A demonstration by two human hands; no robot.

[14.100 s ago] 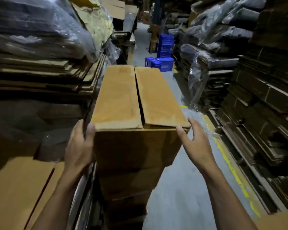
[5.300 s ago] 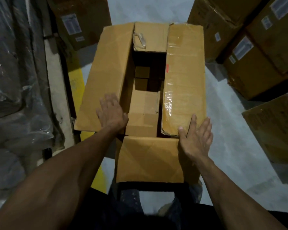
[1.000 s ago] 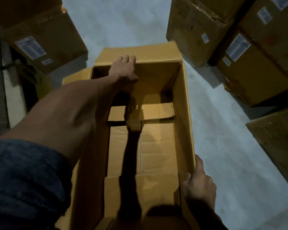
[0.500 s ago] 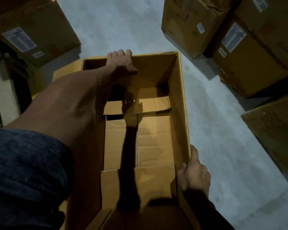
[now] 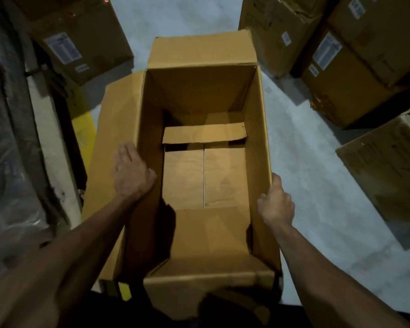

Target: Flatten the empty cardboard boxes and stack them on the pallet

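Your open cardboard box [image 5: 206,166] stands on the grey floor [image 5: 317,176] directly before you, mouth upward, nothing inside. Its top flaps are folded outward: the far flap [image 5: 202,52] rises beyond the far wall, and the left flap [image 5: 114,147] hangs out past your left fingers.

Your left hand [image 5: 130,172] lies over the left wall's top edge. The fingers are straight and spread flat on the outward flap, with the thumb on the inner side of the wall. They are pressing, not curled round anything.

Your right hand [image 5: 276,204] is on the right wall's top edge. The thumb points forward along the rim; the fingers are curled over the outer face. This is a grip on the wall.

Between your two sets of fingers, at the bottom, the inner bottom flaps [image 5: 204,178] meet at a centre seam. A short end flap [image 5: 204,134] lies beyond them, slightly lifted.

Sealed labelled cartons [image 5: 341,58] stand well beyond your right fingers. Another labelled carton [image 5: 76,41] stands beyond your left fingers. Plastic-wrapped goods [image 5: 7,138] lie outside your left hand.
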